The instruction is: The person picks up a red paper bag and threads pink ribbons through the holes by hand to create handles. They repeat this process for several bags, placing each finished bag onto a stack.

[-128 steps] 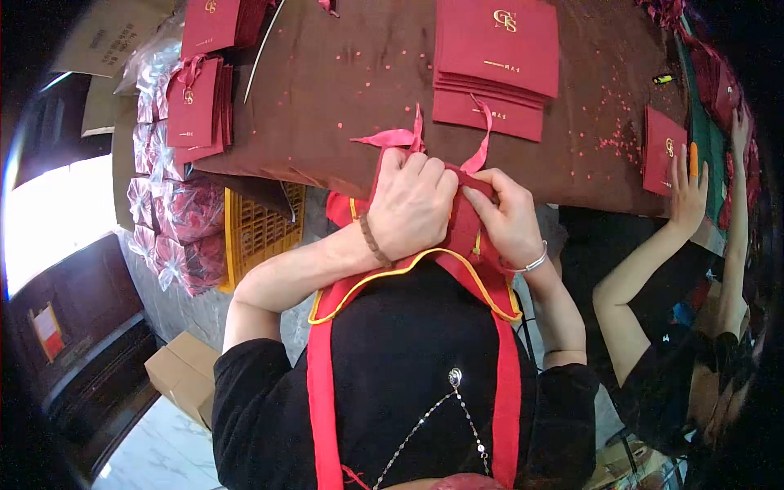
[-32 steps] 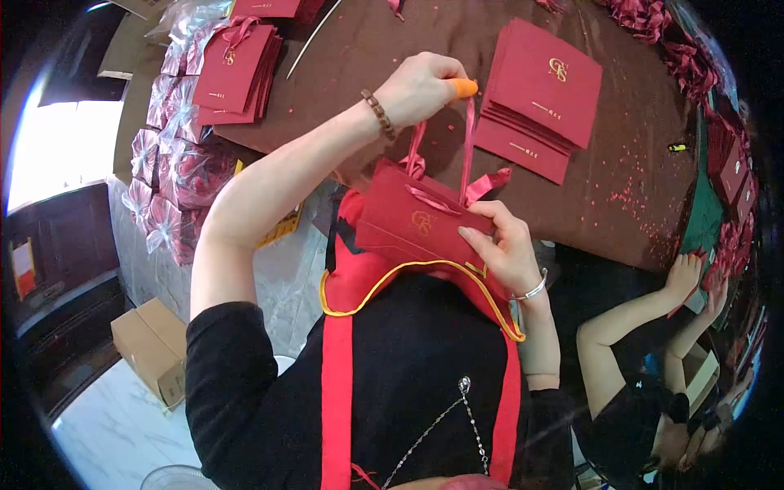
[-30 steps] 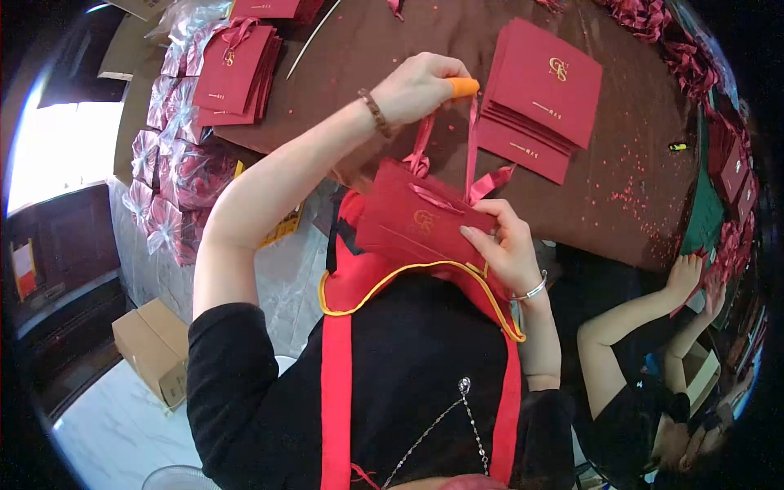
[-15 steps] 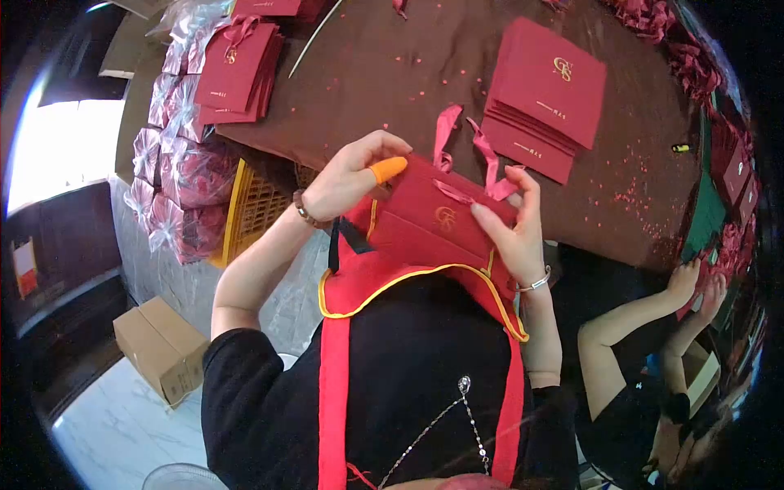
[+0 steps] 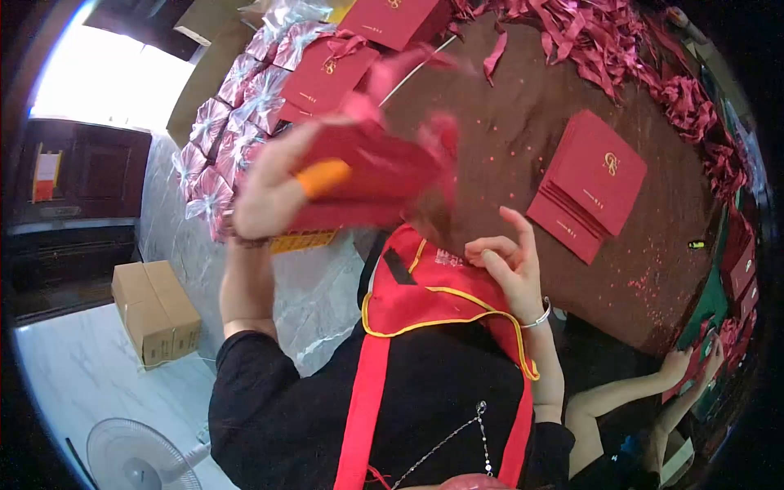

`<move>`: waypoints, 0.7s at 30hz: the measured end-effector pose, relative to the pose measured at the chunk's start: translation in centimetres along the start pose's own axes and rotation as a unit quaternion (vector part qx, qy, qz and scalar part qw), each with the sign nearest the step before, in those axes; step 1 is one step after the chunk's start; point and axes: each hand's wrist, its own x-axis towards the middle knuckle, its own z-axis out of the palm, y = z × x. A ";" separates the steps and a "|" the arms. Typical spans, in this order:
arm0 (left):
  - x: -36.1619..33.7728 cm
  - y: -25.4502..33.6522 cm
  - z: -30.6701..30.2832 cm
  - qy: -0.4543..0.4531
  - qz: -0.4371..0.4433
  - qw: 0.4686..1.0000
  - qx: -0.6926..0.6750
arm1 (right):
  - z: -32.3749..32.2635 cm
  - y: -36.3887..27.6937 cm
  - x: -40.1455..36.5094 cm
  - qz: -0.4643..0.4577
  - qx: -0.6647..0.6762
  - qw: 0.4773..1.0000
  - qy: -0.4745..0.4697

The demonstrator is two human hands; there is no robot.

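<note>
Left hand point(image 5: 273, 192) clamped on red bag point(image 5: 367, 175), blurred, raised over left edge of bench point(image 5: 506, 122), near stack of ribboned bags point(image 5: 331, 73). Right hand point(image 5: 502, 257) empty, fingers loosely spread, above apron point(image 5: 441, 290). Judged: setting-aside step; next move calls for square landing on that stack.

The red bag point(image 5: 384, 175) in the left hand point(image 5: 273, 192) is motion-blurred, its print too smeared to read
</note>
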 end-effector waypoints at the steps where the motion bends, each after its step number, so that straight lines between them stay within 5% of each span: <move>1: 0.1 1.0 -1.2 0.076 -0.021 0.997 -0.015 | -0.1 0.2 0.1 0.004 -0.008 1.000 0.006; 3: 2.3 0.9 -3.4 0.175 0.038 0.953 0.244 | -0.6 0.8 0.3 0.019 -0.025 0.999 0.011; 5: 6.0 -2.1 -5.5 0.218 0.155 0.744 0.612 | -1.1 1.2 0.4 0.033 -0.074 0.997 0.010; 7: 10.0 -6.6 -5.6 0.231 0.063 0.682 0.691 | -1.3 2.1 0.4 0.004 -0.094 0.996 0.010; 8: 12.1 -8.0 -5.1 0.155 -0.047 0.684 0.711 | -1.3 2.1 0.2 0.006 -0.108 0.994 0.011; 9: 13.0 -9.5 -4.2 0.143 -0.045 0.726 0.671 | -1.4 2.0 0.1 0.007 -0.123 0.992 0.014; 10: 13.5 -12.7 -3.7 0.199 0.083 0.709 0.671 | -1.6 1.8 0.0 0.010 -0.143 0.989 0.025; 16: 13.9 -13.3 -2.1 0.201 0.070 0.710 0.672 | -3.6 -0.4 -0.2 -0.002 -0.096 0.992 0.077; 21: 12.9 -13.9 -3.9 0.235 0.087 0.857 0.451 | -5.9 -3.7 -0.4 -0.051 -0.071 0.987 0.135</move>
